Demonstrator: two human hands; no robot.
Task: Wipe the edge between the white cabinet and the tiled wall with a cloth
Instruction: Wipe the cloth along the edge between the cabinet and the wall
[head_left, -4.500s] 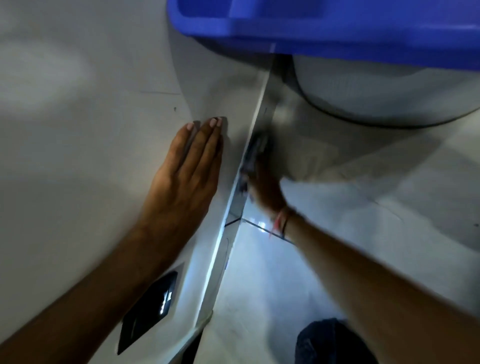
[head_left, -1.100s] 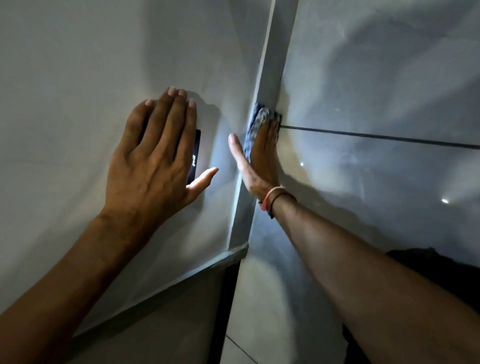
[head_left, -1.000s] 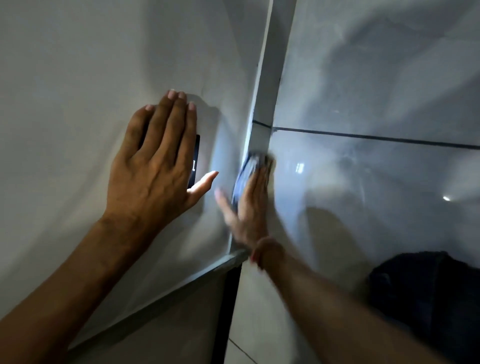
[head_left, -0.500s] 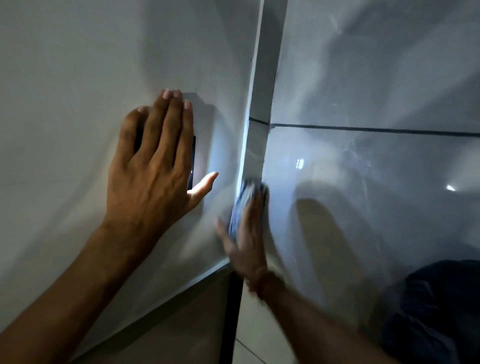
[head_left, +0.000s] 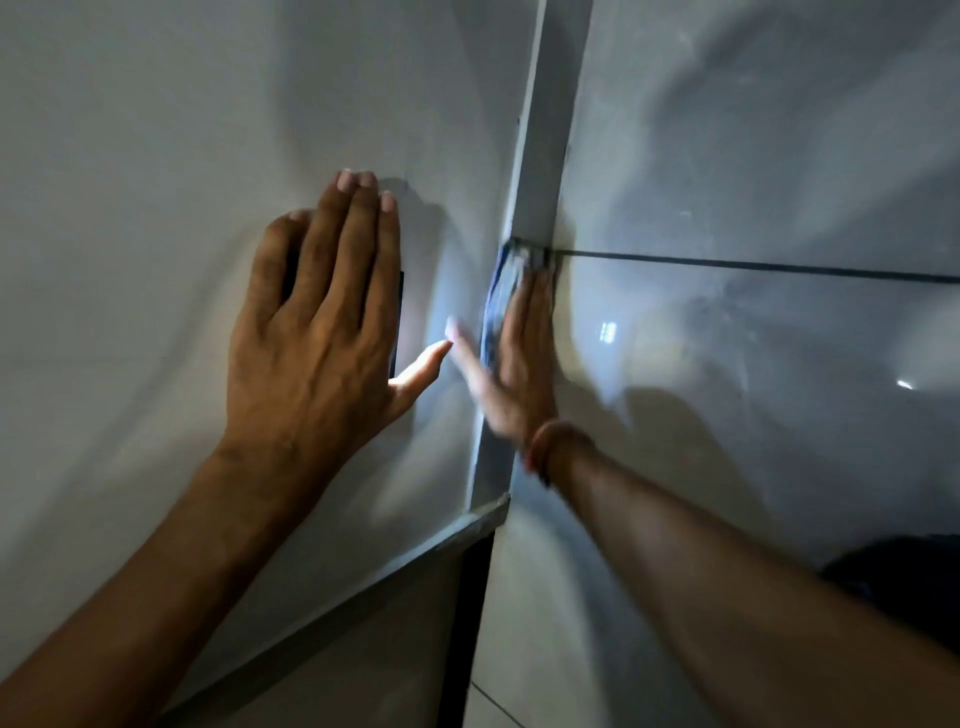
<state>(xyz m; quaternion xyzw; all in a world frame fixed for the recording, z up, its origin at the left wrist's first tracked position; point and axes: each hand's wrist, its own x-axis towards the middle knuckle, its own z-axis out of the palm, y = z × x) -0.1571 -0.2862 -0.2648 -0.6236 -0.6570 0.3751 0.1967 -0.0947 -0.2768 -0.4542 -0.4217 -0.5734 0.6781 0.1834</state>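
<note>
The white cabinet (head_left: 156, 130) fills the left of the view, and the glossy tiled wall (head_left: 753, 156) fills the right. Its narrow side edge (head_left: 540, 156) runs up between them. My right hand (head_left: 514, 364) lies flat in this gap and presses a blue-grey cloth (head_left: 501, 280) against the edge, with the cloth's top at the dark grout line (head_left: 753, 266). My left hand (head_left: 322, 322) rests flat on the cabinet front, fingers together, covering a dark phone (head_left: 398, 322) that shines a light under the palm.
The cabinet's bottom edge (head_left: 415, 551) slants across the lower middle, with a dark gap (head_left: 467, 623) beneath it. A dark shape (head_left: 904, 571) shows at the lower right, beside my right forearm.
My right hand has slid the cloth back up the edge, from near the cabinet's bottom corner to the grout line. My left hand has stayed pressed in place.
</note>
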